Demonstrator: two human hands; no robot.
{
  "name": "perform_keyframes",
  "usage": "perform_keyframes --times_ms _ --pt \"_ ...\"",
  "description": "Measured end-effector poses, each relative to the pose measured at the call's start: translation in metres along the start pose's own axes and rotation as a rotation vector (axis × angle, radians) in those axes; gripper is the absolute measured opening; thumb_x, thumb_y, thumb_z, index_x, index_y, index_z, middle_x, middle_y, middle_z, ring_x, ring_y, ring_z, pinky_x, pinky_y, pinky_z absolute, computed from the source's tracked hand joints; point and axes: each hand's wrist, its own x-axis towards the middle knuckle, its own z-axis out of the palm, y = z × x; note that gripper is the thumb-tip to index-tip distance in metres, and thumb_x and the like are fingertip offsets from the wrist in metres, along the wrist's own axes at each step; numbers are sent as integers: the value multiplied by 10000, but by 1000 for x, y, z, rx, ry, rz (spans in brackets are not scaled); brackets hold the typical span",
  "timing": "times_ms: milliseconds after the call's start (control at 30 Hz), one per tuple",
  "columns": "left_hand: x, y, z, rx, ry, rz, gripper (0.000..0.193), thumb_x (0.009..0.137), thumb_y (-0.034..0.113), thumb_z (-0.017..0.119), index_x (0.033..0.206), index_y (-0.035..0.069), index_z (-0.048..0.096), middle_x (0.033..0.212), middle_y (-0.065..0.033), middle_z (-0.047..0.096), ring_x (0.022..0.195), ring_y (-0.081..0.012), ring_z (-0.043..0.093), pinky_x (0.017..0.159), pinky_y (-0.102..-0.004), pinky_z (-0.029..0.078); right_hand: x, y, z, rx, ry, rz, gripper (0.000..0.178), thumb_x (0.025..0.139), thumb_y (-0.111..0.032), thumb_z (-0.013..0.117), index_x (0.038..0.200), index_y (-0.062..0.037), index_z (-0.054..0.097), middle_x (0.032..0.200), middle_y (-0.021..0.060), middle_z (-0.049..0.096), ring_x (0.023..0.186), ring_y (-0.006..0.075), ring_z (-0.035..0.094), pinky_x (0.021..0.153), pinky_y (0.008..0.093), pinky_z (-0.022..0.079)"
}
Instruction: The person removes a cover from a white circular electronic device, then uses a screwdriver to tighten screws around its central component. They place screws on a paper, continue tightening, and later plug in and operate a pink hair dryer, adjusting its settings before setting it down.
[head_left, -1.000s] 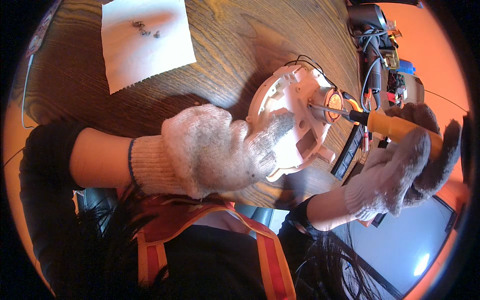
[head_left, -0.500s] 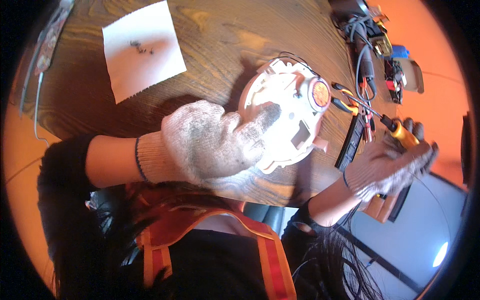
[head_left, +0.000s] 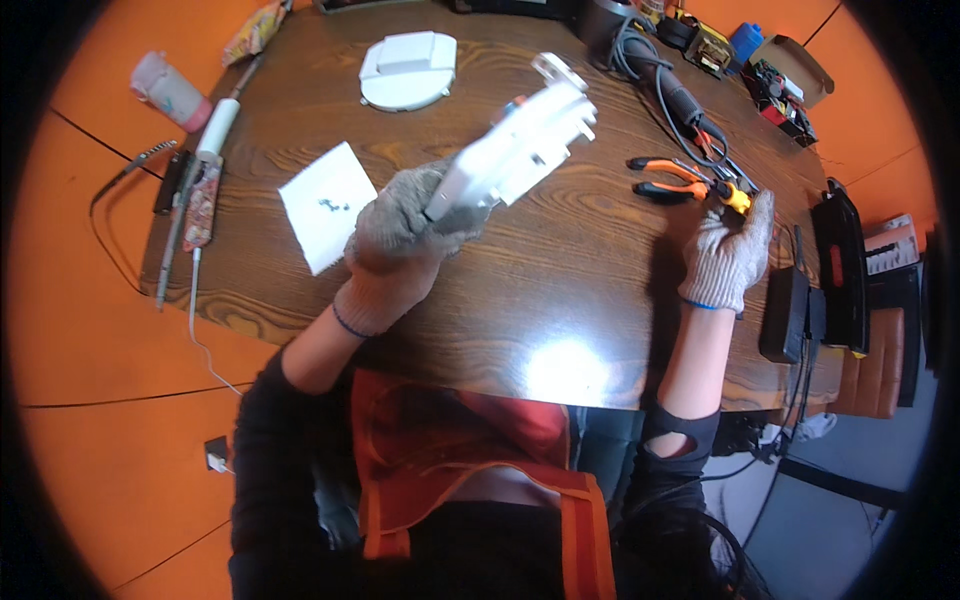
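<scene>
My left hand, in a knitted work glove, is closed around the lower edge of a white plastic housing, held tilted nearly edge-on above the table. Over on the right, my gloved right hand has its fingers at the yellow handle of a screwdriver, low over the tabletop. Right beside it lie pliers with orange and black handles. A sheet of white paper with several small dark screws on it rests left of my left hand. Farther back sits a white plastic cover.
A corded tool with a dark grip lies at the back right, near an open box of parts. A black power brick stands right of my right forearm. A patterned power strip and a pinkish cup are at the left edge.
The view has shifted, showing more table. The housing has gone from facing up to tilted edge-on in my left hand. My right hand has brought the screwdriver down beside the pliers.
</scene>
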Motion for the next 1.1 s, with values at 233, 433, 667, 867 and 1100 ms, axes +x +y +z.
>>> perform_keyframes --times_ms 233,433,667,867,1100 --pt "24 23 -13 -826 310 -147 157 911 67 462 1065 52 483 872 -60 539 642 -105 550 449 -160 404 -3 0 3 119 -1 65 181 869 -63 572 1015 41 545 911 159 605 810 245 616 705 345 567" --pt "25 17 -21 -1017 325 -274 140 905 129 529 1019 79 465 882 -65 515 684 -165 587 450 -164 379 -6 -4 7 -25 14 59 199 889 -113 561 1045 7 536 947 125 607 821 216 614 672 322 555" --pt "26 18 -22 -1110 249 -314 117 921 170 513 1009 99 483 858 -31 511 596 -57 444 455 -133 363 -7 -3 6 -47 67 52 200 887 -109 562 1044 12 539 944 125 605 805 209 612 663 318 556" --pt "28 19 -19 -1143 374 -485 104 935 212 498 983 120 487 794 1 475 574 -35 405 426 -129 340 -4 -4 5 -10 11 91 212 887 -108 562 1053 21 536 945 137 609 808 222 617 664 320 559" --pt "26 28 -19 -1177 251 -460 129 933 230 505 1004 126 478 739 3 457 553 -29 397 421 -134 328 -5 -4 5 52 27 109 210 885 -95 560 1054 27 534 953 151 610 828 241 621 675 332 563"
